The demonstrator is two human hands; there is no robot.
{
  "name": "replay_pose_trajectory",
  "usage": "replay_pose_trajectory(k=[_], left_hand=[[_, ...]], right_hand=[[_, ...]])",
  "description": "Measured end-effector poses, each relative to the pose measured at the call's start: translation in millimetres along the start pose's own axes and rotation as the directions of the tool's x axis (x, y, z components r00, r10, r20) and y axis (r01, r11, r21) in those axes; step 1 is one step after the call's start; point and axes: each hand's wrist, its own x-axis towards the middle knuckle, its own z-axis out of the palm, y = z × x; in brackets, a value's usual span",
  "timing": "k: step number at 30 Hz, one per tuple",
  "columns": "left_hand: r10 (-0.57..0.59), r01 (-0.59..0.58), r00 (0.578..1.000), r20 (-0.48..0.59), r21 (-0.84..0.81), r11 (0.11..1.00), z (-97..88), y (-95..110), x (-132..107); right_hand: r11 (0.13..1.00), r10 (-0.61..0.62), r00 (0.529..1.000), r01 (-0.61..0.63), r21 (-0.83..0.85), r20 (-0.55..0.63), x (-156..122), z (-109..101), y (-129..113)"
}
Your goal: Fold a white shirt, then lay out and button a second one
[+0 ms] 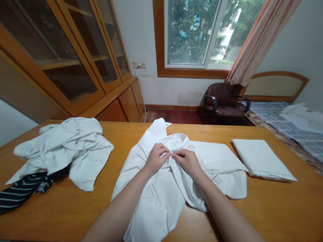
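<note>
A white shirt (161, 198) lies spread over the middle of the wooden table, its collar towards the far edge and one sleeve out to each side. Just below the collar, my left hand (157, 158) pinches the front edge of the shirt between thumb and fingers. My right hand (188, 161) pinches the cloth right beside it, the fingertips of both hands almost touching. The small spot between the fingertips is hidden. Below them the front placket runs down towards me, and the two lower front parts lie apart.
On the table (272, 208), a crumpled white garment (68, 144) lies at left over a dark striped tie (22, 191). A folded white shirt (262, 158) rests at right. Beyond stand a glass-doored cabinet (101, 90), an armchair (220, 95) and a bed (290, 117).
</note>
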Motion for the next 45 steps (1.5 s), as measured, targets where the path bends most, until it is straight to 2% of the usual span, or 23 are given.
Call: replay_pose_trajectory(k=[4,16,24,33,45], left_hand=[[0.008,-0.008,1.0,0.016,0.005,1.0,0.3,3.2,-0.6],[0.009,-0.011,0.995,0.1,0.018,1.0,-0.9,4.4,-0.5],[-0.018,0.018,0.997,0.079,0.0,1.0,0.3,2.5,2.0],[-0.089,0.094,0.994,0.07,-0.068,0.993,-0.2,0.8,2.9],[-0.115,0.117,0.993,0.026,-0.141,0.983,-0.1,8.0,1.5]], right_hand=[[0.999,0.025,0.999,-0.025,0.023,-0.024,0.2,1.8,2.0],[0.999,-0.039,0.998,0.038,-0.039,-0.039,0.3,5.3,3.9],[0.992,-0.077,0.997,0.077,-0.098,0.0,-0.1,5.1,2.7],[0.995,-0.027,1.0,0.028,-0.095,0.011,-0.8,5.7,0.4],[0.988,0.111,0.993,-0.105,0.112,-0.044,-3.5,8.2,-3.9]])
